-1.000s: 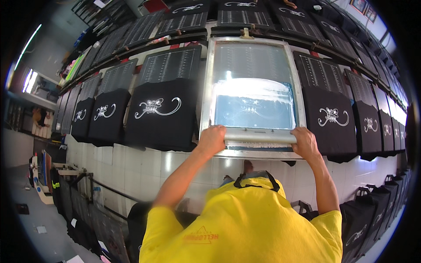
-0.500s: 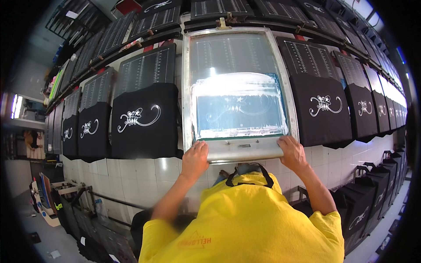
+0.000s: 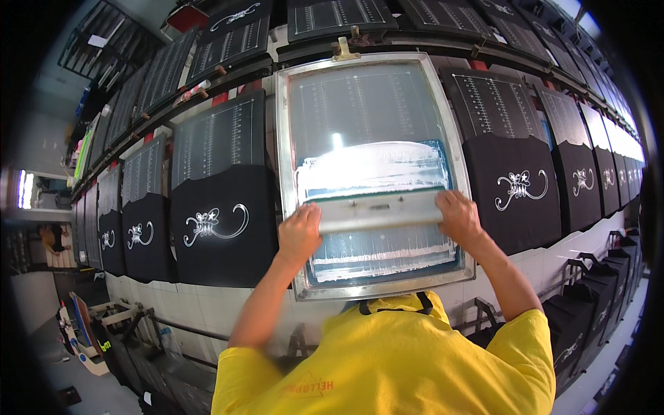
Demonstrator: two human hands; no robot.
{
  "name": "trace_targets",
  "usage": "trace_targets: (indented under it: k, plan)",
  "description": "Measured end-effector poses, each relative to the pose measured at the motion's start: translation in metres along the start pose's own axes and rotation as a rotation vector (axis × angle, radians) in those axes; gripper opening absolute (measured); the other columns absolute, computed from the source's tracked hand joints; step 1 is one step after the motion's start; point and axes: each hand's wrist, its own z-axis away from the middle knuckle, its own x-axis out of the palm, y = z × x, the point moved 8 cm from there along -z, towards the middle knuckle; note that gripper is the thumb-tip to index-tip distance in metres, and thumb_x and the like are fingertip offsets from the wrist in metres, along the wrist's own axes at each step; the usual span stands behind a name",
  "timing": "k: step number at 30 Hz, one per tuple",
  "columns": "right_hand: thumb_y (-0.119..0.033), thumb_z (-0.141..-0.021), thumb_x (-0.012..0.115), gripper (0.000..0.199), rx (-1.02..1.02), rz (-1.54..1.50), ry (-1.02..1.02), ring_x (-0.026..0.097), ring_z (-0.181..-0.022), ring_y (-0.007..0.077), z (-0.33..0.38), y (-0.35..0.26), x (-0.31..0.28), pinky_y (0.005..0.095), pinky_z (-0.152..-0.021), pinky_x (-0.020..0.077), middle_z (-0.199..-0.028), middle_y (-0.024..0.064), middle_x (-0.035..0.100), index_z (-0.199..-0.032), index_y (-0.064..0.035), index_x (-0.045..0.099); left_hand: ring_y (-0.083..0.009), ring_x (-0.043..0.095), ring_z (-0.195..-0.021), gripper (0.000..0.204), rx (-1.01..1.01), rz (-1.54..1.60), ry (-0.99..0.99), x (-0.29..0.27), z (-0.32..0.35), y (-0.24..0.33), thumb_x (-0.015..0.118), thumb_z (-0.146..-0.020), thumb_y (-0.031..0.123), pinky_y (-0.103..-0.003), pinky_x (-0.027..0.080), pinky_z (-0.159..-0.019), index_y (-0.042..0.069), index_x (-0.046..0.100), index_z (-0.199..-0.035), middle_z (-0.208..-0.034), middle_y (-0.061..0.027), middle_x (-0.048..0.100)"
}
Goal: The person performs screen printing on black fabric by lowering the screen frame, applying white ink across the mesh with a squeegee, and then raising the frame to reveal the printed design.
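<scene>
A long pale squeegee [image 3: 379, 209] lies across a metal-framed printing screen [image 3: 370, 290], with both my hands gripping its ends. My left hand [image 3: 300, 232] is closed round the left end, and my right hand [image 3: 459, 216] round the right end. Beyond the blade, thick white ink [image 3: 373, 162] is spread over the blue mesh. Nearer to me, thinner white streaks [image 3: 387, 259] cross the mesh. Whatever lies beneath this part of the screen is mostly hidden. A brass-coloured clamp [image 3: 343, 50] sits at the frame's far edge.
Black shirts with white swirl prints lie on boards at the left [image 3: 220, 228] and right [image 3: 519, 194]. Rows of dark ruled boards [image 3: 339, 15] run behind a rail. More black shirts [image 3: 584, 311] hang over boards at the lower right. A rack [image 3: 117, 315] stands lower left.
The squeegee, held in both hands, has moved away from me, from the screen's near edge to its lower middle. White ink is now bunched beyond the blade. The view has shifted slightly.
</scene>
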Motion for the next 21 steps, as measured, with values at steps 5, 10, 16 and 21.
trace_targets:
  k: [5,10,16,21]
  plan:
    - [-0.004,-0.062,0.07,0.025,0.007,0.009,-0.082,0.064,-0.088,0.0308,-0.049,0.026,0.001,0.0419,-0.075,0.0549,-0.088,0.0112,0.063,-0.085,-0.0046,0.061,-0.032,0.069,-0.079,0.018,-0.07,0.041,-0.143,0.006,-0.048,-0.026,0.064,-0.065,0.0,-0.041,0.057,-0.07,0.004,0.065,-0.083,-0.084,-0.0137,0.069]
    - [-0.005,-0.066,0.068,0.02,0.037,0.007,-0.226,0.068,-0.084,0.035,-0.082,0.04,-0.009,0.0446,-0.077,0.0543,-0.085,0.0161,0.069,-0.086,-0.0046,0.068,-0.0365,0.068,-0.079,0.02,-0.159,-0.005,-0.37,0.008,-0.079,-0.043,0.065,-0.062,0.002,-0.045,0.055,-0.072,0.006,0.069,-0.081,-0.081,-0.0164,0.069]
    - [-0.005,-0.067,0.067,0.016,0.082,0.039,-0.194,0.068,-0.083,0.0367,-0.099,0.034,-0.045,0.0455,-0.076,0.0537,-0.084,0.0164,0.069,-0.083,-0.0053,0.069,-0.0386,0.067,-0.079,0.021,-0.222,0.091,-0.314,-0.011,-0.088,-0.051,0.064,-0.064,0.002,-0.046,0.055,-0.073,0.01,0.071,-0.082,-0.08,-0.0172,0.069]
    - [-0.004,-0.069,0.066,0.014,0.043,0.0,-0.074,0.066,-0.086,0.0345,-0.058,0.014,-0.072,0.0451,-0.077,0.0538,-0.085,0.015,0.068,-0.082,-0.0053,0.068,-0.0384,0.067,-0.08,0.026,-0.182,0.063,-0.196,-0.045,-0.065,-0.02,0.063,-0.065,0.002,-0.047,0.055,-0.073,0.009,0.072,-0.089,-0.085,-0.0171,0.069]
